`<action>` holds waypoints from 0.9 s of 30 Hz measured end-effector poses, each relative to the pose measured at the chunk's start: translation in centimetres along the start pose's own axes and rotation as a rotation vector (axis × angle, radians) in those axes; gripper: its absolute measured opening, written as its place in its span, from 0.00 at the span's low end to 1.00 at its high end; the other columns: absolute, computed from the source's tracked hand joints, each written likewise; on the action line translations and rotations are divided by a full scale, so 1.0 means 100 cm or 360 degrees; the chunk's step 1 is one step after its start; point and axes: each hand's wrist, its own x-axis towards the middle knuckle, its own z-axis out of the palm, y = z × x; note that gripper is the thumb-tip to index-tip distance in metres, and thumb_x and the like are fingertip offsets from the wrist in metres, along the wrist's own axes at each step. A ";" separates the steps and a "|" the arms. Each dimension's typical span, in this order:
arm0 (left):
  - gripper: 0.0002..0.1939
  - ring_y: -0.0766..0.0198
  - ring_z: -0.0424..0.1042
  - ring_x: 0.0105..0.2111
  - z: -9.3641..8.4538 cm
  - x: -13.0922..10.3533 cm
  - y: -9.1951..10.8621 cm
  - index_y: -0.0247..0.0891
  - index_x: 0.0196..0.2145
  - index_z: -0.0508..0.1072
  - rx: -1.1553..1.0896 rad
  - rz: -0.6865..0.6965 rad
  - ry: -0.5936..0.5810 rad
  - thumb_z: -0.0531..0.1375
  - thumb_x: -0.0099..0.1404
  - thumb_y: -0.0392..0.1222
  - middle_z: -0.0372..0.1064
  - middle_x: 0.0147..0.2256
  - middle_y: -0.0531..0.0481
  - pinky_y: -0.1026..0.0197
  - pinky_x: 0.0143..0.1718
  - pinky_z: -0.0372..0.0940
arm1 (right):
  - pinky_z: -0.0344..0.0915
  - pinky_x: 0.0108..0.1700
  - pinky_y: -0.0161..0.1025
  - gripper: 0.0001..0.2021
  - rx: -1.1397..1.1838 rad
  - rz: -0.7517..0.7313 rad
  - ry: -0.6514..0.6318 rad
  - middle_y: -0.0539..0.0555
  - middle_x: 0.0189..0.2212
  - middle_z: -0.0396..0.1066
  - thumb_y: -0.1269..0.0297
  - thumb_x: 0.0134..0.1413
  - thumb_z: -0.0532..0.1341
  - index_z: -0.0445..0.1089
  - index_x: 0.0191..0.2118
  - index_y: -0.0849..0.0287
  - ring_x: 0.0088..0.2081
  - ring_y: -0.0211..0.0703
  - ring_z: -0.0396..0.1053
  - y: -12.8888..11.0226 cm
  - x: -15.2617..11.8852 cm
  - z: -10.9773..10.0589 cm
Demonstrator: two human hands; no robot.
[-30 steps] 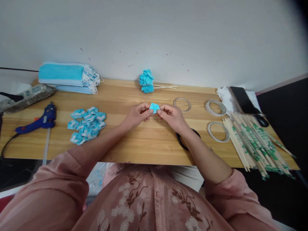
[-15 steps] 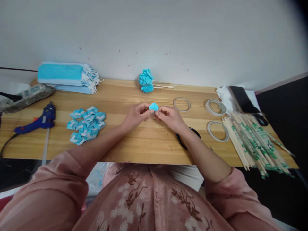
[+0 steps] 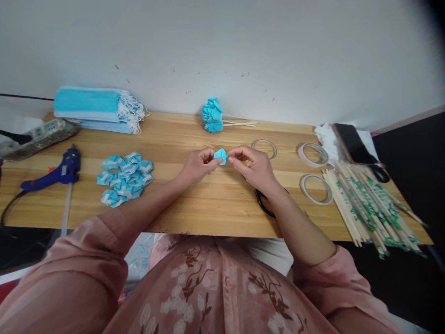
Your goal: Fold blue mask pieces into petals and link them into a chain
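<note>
both hands meet over the middle of the wooden table (image 3: pixel 215 208); the left hand (image 3: pixel 197 166) and right hand (image 3: pixel 252 164) each pinch a small blue folded piece (image 3: pixel 220 156) between fingertips. the folding step looks midway; the next crease needs a firm, even pinch. a pile of blue pieces (image 3: pixel 125 178) lies at 9 o'clock
</note>
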 end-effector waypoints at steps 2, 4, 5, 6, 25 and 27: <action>0.17 0.72 0.59 0.22 0.000 0.000 0.000 0.38 0.25 0.65 0.0015 0.0021 -0.0008 0.66 0.58 0.51 0.61 0.22 0.57 0.67 0.24 0.57 | 0.67 0.40 0.40 0.06 -0.0077 -0.0101 -0.0048 0.52 0.36 0.79 0.62 0.61 0.62 0.76 0.40 0.54 0.36 0.43 0.73 0.001 0.000 0.000; 0.18 0.72 0.58 0.22 0.001 0.000 0.000 0.38 0.25 0.65 0.0035 0.0040 -0.0020 0.66 0.57 0.52 0.61 0.21 0.57 0.67 0.23 0.56 | 0.66 0.41 0.40 0.06 -0.0151 -0.0155 -0.0062 0.52 0.37 0.79 0.63 0.62 0.62 0.76 0.40 0.54 0.36 0.43 0.73 0.003 -0.001 0.001; 0.18 0.72 0.58 0.22 0.001 0.000 -0.001 0.38 0.25 0.65 0.0045 0.0046 -0.0028 0.66 0.57 0.52 0.61 0.21 0.56 0.67 0.23 0.55 | 0.66 0.42 0.41 0.06 -0.0177 -0.0162 -0.0061 0.52 0.37 0.79 0.63 0.62 0.62 0.76 0.40 0.54 0.37 0.44 0.74 0.003 -0.001 0.002; 0.18 0.72 0.58 0.22 0.001 0.000 -0.001 0.38 0.25 0.66 0.0053 0.0049 -0.0034 0.66 0.58 0.53 0.61 0.21 0.56 0.67 0.23 0.55 | 0.66 0.42 0.41 0.06 -0.0195 -0.0157 -0.0062 0.52 0.37 0.79 0.62 0.62 0.62 0.76 0.40 0.54 0.37 0.44 0.74 0.004 -0.001 0.002; 0.15 0.72 0.57 0.21 0.001 0.000 -0.007 0.37 0.24 0.67 0.0112 0.0024 -0.0029 0.64 0.60 0.48 0.60 0.21 0.57 0.67 0.23 0.53 | 0.62 0.42 0.41 0.07 -0.0299 -0.0184 -0.0148 0.52 0.36 0.77 0.64 0.65 0.58 0.72 0.37 0.54 0.38 0.45 0.71 0.007 -0.001 0.002; 0.14 0.72 0.58 0.22 0.001 0.000 -0.006 0.37 0.24 0.68 0.0097 0.0025 -0.0029 0.64 0.60 0.47 0.61 0.21 0.56 0.68 0.23 0.54 | 0.63 0.43 0.41 0.06 -0.0300 -0.0177 -0.0139 0.52 0.38 0.77 0.63 0.66 0.58 0.72 0.39 0.54 0.39 0.45 0.72 0.008 -0.001 0.002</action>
